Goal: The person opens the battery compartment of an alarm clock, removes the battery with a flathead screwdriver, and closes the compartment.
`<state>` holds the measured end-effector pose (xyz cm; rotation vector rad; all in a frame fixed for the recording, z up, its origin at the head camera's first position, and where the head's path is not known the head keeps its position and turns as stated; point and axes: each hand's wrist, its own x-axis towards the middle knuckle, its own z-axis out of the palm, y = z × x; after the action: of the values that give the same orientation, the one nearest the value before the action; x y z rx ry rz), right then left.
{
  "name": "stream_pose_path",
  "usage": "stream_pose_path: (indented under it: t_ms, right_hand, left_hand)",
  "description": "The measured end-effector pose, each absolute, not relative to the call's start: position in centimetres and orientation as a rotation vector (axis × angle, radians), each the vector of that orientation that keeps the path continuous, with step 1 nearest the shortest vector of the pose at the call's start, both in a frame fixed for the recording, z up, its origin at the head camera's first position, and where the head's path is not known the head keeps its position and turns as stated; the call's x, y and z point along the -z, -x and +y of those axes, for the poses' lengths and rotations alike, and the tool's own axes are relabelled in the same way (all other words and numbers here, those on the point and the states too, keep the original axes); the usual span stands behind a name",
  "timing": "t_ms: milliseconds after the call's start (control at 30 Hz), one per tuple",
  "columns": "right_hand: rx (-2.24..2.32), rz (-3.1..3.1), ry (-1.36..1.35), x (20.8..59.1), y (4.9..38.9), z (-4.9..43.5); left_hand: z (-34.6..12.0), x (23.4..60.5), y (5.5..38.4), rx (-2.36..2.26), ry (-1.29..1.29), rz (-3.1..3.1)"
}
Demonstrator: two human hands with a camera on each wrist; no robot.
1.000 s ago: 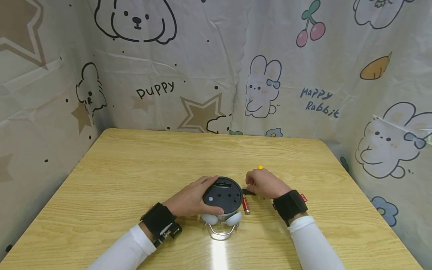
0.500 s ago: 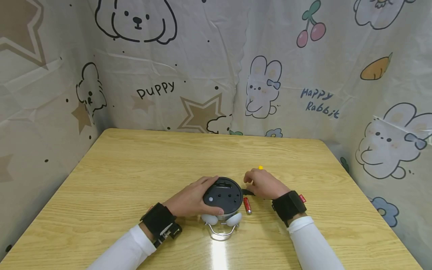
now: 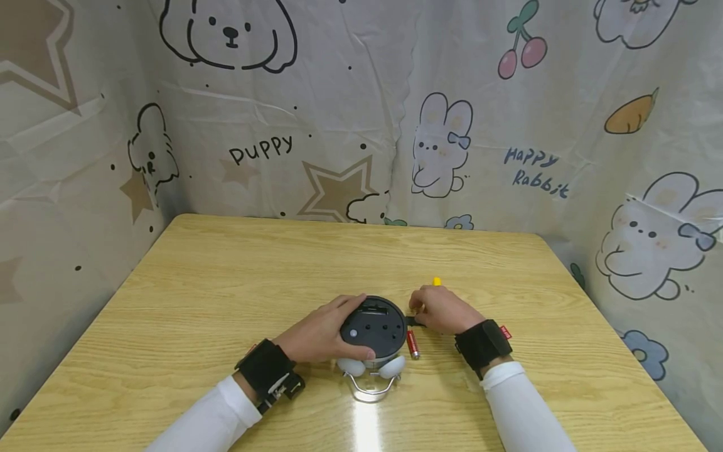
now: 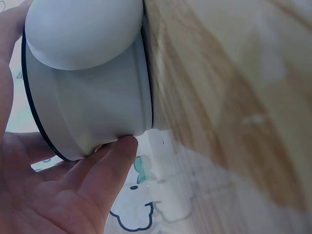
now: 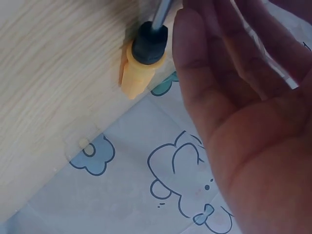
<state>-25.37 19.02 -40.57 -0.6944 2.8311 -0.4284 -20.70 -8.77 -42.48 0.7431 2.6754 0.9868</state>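
Note:
A twin-bell alarm clock [image 3: 374, 345] lies with its dark back upward and its battery slot uncovered, the bells and wire handle pointing toward me. My left hand [image 3: 322, 329] grips its round body, thumb on the back; in the left wrist view the fingers [image 4: 109, 168] curve under the white side. Just right of the clock, my right hand [image 3: 443, 307] is bent down over the table by a small black piece [image 3: 413, 321]. Its fingertips are hidden, and I cannot tell if they hold anything. A red battery [image 3: 413, 344] lies between clock and right hand.
A screwdriver with a yellow and black handle [image 5: 141, 63] lies beyond the right hand, its metal shaft running behind the fingers in the right wrist view. The wooden table [image 3: 254, 270] meets a patterned curtain [image 3: 339, 113] at the back and sides.
The right hand has shifted slightly toward me, so more of the yellow handle shows behind it. The battery has rolled a little right, then slightly back. The left hand and clock stay put.

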Motion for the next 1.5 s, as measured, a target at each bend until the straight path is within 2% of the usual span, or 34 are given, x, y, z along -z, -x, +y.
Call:
stream_pose_path:
  t_ms: [1100,1500]
  right_hand:
    - [0.421,2.926,0.758,40.3,25.4,19.4]
    - [0.452,3.078,0.917,39.4,25.0,19.0]
  left_hand:
    - [-8.7,42.5,20.6,-0.971,-0.744,2.684]
    - [-8.7,42.3,20.6,-0.978,-0.726,2.672]
